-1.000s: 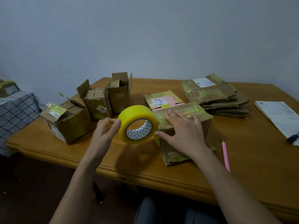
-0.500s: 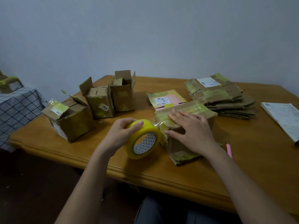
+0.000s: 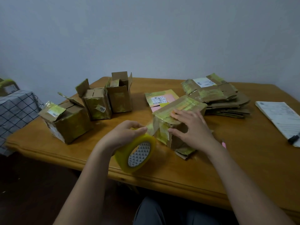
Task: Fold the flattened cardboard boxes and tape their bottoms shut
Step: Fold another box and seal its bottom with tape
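**Tape roll drawn down the box's near side**

Head view: the left hand [image 3: 125,135] curls its grip round the yellow tape roll [image 3: 136,154], which a second ago was held up level with the box top and now sits lower and nearer the tabletop [image 3: 243,159] edge, tilted. A strip of tape runs from the roll up onto the near face of the box being worked [image 3: 177,120]. The right hand [image 3: 193,127] lies with fingers spread and fairly straight, pressing the box's taped bottom flaps, thumb against the near face; it has hardly shifted. This suggests the strip is being pulled over the seam and down the side, so the closing of this box looks well under way, with cutting the tape yet to come.

Three folded boxes [image 3: 97,104] stand to the left; a stack of flattened boxes [image 3: 219,98] waits behind on the right, beside a notepad [image 3: 279,117]
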{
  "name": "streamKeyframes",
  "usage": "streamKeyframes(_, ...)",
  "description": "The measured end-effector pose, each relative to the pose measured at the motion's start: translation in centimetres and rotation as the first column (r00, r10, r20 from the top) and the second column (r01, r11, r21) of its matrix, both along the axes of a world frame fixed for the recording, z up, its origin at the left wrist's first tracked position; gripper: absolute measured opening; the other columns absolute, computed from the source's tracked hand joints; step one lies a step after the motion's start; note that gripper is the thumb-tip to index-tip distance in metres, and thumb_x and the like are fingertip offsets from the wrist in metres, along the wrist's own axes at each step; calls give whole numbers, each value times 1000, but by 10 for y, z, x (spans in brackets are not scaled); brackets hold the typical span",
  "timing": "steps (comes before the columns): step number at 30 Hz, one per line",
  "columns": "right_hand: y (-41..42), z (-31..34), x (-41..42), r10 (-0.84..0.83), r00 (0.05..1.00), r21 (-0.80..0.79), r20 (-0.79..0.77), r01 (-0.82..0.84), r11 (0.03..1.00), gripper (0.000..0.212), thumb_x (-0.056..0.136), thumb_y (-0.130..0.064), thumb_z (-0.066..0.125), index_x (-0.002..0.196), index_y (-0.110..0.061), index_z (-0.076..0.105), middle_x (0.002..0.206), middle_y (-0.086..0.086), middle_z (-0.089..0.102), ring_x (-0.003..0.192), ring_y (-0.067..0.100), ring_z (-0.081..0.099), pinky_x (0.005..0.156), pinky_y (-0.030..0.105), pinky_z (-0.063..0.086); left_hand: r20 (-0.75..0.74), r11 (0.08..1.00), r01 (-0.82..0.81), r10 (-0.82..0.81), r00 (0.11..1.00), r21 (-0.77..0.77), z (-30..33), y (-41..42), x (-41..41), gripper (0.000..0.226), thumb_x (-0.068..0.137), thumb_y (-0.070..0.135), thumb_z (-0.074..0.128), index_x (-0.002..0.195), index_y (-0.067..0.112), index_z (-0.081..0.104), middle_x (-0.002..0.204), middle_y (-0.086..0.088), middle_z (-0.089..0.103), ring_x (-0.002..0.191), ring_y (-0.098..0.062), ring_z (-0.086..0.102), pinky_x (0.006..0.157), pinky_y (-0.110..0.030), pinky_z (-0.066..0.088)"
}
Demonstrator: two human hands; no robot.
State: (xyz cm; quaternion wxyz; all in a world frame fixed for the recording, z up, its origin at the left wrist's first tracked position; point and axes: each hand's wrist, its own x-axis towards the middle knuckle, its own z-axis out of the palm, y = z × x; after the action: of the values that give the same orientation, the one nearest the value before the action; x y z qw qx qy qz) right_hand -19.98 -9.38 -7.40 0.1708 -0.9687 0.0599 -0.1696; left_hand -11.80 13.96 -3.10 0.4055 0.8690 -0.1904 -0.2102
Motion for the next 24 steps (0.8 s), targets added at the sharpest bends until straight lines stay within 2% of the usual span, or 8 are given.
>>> streamKeyframes(4, 8, 3, -1, -56, 998, -3, 34, 56, 998, 95, 68, -95, 14, 142, -42, 42, 152, -24, 30, 142, 7, 23, 116, 38, -7, -9, 998, -43, 42, 999, -47, 1, -9, -3, 23, 94, 46, 60, 94, 27, 75, 89, 1, 74, 78, -15, 71, 60, -27, 56)
streamKeyframes(6, 15, 5, 0, -107, 992, 44, 70, 104, 994, 93, 71, -93, 15, 137, -40, 49, 151, -20, 37, 140, 9, 28, 120, 42, -2, -2, 995, -87, 87, 996, -47, 1, -13, -2, 23, 94, 43, 61, 90, 27, 76, 86, 1, 74, 79, -16, 71, 60, -27, 54)
streamKeyframes(9, 19, 4, -1, -126, 989, -1, 74, 126, 992, 87, 74, -90, 19, 138, -39, 49, 151, -19, 38, 140, 10, 29, 121, 45, 1, 16, 993, -116, 116, 993, -1, 3, -13, 1, 18, 91, 39, 67, 89, 24, 75, 87, -2, 73, 81, -19, 70, 63, -29, 54)
streamKeyframes(12, 16, 3, -3, -107, 991, -22, 77, 109, 994, 90, 71, -90, 17, 140, -40, 46, 152, -20, 36, 140, 10, 28, 121, 45, 1, 61, 991, -129, 126, 990, 45, 5, -14, 6, 14, 89, 37, 71, 88, 24, 75, 88, -1, 71, 83, -18, 67, 60, -27, 50)
streamKeyframes(15, 18, 4, 0, -128, 986, 27, 110, 126, 992, 94, 71, -93, 13, 134, -37, 54, 149, -19, 41, 138, 12, 33, 121, 45, 3, 71, 990, -117, 112, 991, 73, 6, -19, 7, 12, 88, 33, 73, 86, 22, 75, 88, -1, 71, 83, -17, 65, 63, -28, 51)
streamKeyframes(17, 25, 5, 5, -191, 969, 82, 159, 180, 980, 88, 73, -91, 16, 122, -34, 61, 141, -16, 51, 132, 15, 39, 120, 46, 6, 67, 990, -113, 108, 992, 82, 6, -21, 8, 12, 87, 32, 74, 85, 21, 76, 87, -1, 71, 81, -17, 66, 63, -28, 52)
streamKeyframes(20, 38, 3, 14, -281, 945, 52, 167, 277, 960, 69, 77, -87, 23, 102, -31, 54, 118, -12, 58, 119, 20, 43, 118, 50, 13, 63, 990, -104, 98, 993, 95, 6, -23, 9, 11, 86, 32, 74, 86, 21, 76, 86, -1, 71, 79, -16, 66, 60, -26, 50)
streamKeyframes(24, 39, -1, 21, -290, 947, -25, 137, 296, 955, 61, 77, -80, 32, 101, -26, 50, 111, -9, 55, 112, 24, 43, 112, 54, 23, 43, 990, -105, 101, 994, 99, 5, -25, 12, 13, 86, 33, 74, 90, 21, 77, 90, -3, 72, 83, -18, 66, 67, -31, 55)
